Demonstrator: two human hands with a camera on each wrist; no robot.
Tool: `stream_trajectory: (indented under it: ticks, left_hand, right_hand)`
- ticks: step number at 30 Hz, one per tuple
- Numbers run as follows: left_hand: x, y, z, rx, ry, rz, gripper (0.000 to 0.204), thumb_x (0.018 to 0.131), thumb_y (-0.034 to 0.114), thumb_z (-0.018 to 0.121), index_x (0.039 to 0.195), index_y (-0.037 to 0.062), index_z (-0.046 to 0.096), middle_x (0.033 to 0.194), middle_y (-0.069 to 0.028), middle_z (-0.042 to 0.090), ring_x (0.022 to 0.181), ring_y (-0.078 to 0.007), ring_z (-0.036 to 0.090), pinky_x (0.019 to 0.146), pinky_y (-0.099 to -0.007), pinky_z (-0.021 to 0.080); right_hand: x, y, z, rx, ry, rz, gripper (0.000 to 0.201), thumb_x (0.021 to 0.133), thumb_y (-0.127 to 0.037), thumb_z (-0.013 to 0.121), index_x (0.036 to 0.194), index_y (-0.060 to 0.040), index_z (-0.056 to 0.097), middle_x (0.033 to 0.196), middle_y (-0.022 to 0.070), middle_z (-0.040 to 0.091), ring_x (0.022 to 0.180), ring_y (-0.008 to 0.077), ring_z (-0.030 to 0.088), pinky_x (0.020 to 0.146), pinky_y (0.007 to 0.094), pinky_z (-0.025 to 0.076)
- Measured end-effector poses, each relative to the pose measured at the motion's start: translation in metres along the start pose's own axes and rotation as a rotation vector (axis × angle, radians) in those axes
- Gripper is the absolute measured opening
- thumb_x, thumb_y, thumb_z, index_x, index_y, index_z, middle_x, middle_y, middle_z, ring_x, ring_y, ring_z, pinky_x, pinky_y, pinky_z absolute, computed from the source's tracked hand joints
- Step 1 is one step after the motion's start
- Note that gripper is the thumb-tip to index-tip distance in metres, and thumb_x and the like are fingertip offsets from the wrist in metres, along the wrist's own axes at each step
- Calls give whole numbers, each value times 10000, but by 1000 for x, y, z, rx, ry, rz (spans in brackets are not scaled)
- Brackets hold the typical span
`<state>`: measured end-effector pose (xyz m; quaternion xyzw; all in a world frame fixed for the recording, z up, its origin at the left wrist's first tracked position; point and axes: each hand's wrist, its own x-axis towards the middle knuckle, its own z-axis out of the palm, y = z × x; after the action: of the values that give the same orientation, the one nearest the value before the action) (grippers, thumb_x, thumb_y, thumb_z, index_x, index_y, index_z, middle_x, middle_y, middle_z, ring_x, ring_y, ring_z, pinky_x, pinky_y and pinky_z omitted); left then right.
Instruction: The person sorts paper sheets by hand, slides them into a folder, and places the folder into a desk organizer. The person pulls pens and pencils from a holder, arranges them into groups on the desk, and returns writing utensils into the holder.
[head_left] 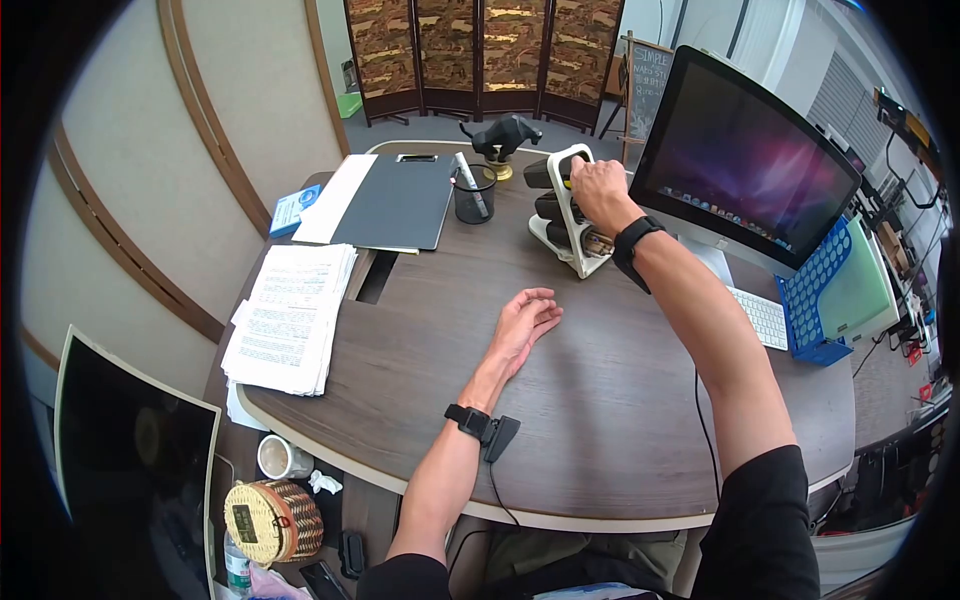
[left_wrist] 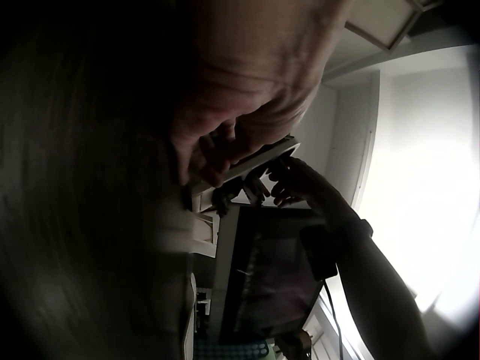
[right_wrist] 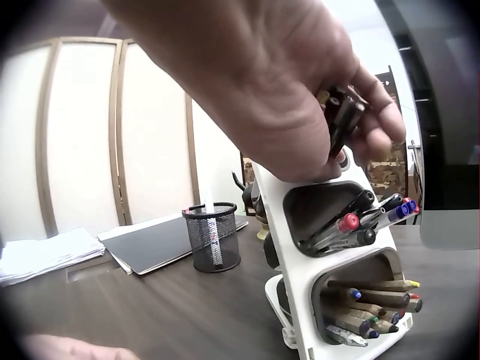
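Observation:
My right hand (head_left: pixel 603 195) is at the top of a white tilted pen organizer (right_wrist: pixel 291 259). In the right wrist view its fingers curl round several dark pens (right_wrist: pixel 345 118) at the top compartment, which the hand mostly hides. Below, the middle compartment holds pens with red, black and blue ends (right_wrist: pixel 349 223), and the lowest holds a bundle of colored pencils (right_wrist: pixel 367 311). My left hand (head_left: pixel 522 325) rests on the desk (head_left: pixel 440 370) in front of the organizer, fingers loosely bent and holding nothing.
Left of the organizer stand a black mesh pen cup (head_left: pixel 475 203) with a white marker and a dark animal figurine (head_left: pixel 505 133). A grey folder (head_left: pixel 395 200) and a paper stack (head_left: pixel 290 320) lie farther left. To the right are a monitor (head_left: pixel 745 160), keyboard (head_left: pixel 762 318) and blue file rack (head_left: pixel 818 290).

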<state>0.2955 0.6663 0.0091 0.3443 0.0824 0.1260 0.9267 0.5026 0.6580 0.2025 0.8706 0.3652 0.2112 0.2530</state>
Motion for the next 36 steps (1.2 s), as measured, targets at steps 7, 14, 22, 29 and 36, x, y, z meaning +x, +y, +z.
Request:
stream_trajectory:
  ticks: [7, 14, 22, 29, 36]
  left_hand:
    - [-4, 2, -2, -31, -10, 1, 233, 1064, 99, 597, 1277, 5, 597, 1144, -99, 638, 1124, -236, 681, 1087, -435, 577]
    - [-1, -2, -3, -4, -13, 13, 233, 1064, 102, 595, 1280, 14, 598, 1156, -94, 632, 1143, -237, 678, 1096, -436, 573]
    - [-7, -3, -3, -15, 12, 22, 227, 1068, 97, 594, 1280, 16, 598, 1135, -85, 636, 1142, -236, 680, 1097, -439, 567]
    - [-6, -4, -5, -21, 15, 12, 230, 1067, 104, 601, 1282, 21, 600, 1131, -84, 643, 1149, -239, 680, 1104, -445, 561]
    - [-6, -5, -2, -10, 16, 2, 233, 1066, 106, 602, 1282, 16, 599, 1134, -82, 638, 1150, -239, 677, 1105, -438, 560]
  right_hand:
    - [-47, 73, -19, 69, 98, -175, 173, 1045, -110, 538, 1099, 31, 623, 924, 210, 764, 882, 376, 771, 745, 468, 614]
    - [-236, 131, 26, 463, 15, -231, 207, 1006, -113, 609, 1100, 29, 492, 775, 291, 670, 724, 503, 659, 679, 606, 514]
    - [-354, 71, 66, 621, -317, -188, 279, 1037, -206, 626, 1088, 5, 450, 753, 282, 671, 722, 519, 658, 668, 614, 518]
    - [-348, 63, 28, 571, -350, -206, 408, 1025, -379, 685, 1147, -24, 523, 926, 240, 705, 824, 463, 698, 704, 539, 550]
    - [-338, 69, 19, 481, -431, -282, 544, 980, -534, 710, 1160, -31, 611, 993, 195, 715, 839, 407, 730, 740, 508, 589]
